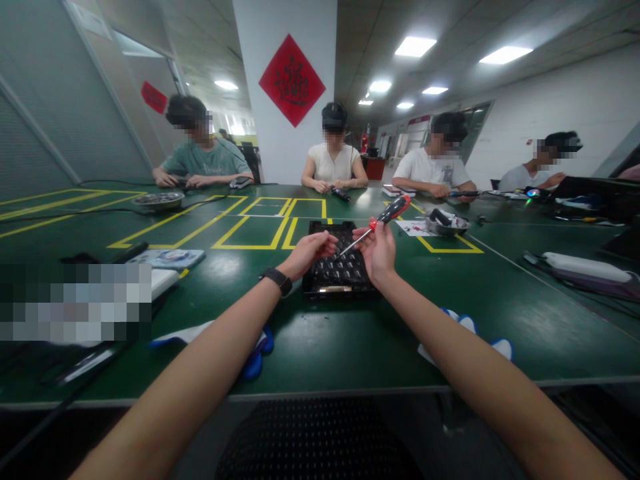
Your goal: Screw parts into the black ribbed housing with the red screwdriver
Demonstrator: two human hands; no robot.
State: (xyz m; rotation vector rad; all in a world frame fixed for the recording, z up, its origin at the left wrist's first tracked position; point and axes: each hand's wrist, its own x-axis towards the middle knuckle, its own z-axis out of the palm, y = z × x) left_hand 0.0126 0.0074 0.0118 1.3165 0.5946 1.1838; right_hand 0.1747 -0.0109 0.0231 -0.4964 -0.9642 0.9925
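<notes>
A screwdriver (393,211) with a red and black handle rests in my right hand (379,252), its fingers closed around the front of the handle. The shaft slants down to the left over an open black case (340,292). Rows of small shiny pieces (345,268) lie in that case; I cannot tell what they are. My left hand (317,250), below a dark wristband, hovers over the case's left side with fingers curled together near the screwdriver's tip. Whatever those fingers may hold is hidden.
White-and-blue gloves (256,357) lie under my left forearm, and another glove (501,349) by my right. A metal bowl (447,230) with dark parts stands right; another bowl (159,200) is far left. Several people sit across the green table (320,360). Cables and a white device (585,265) lie right.
</notes>
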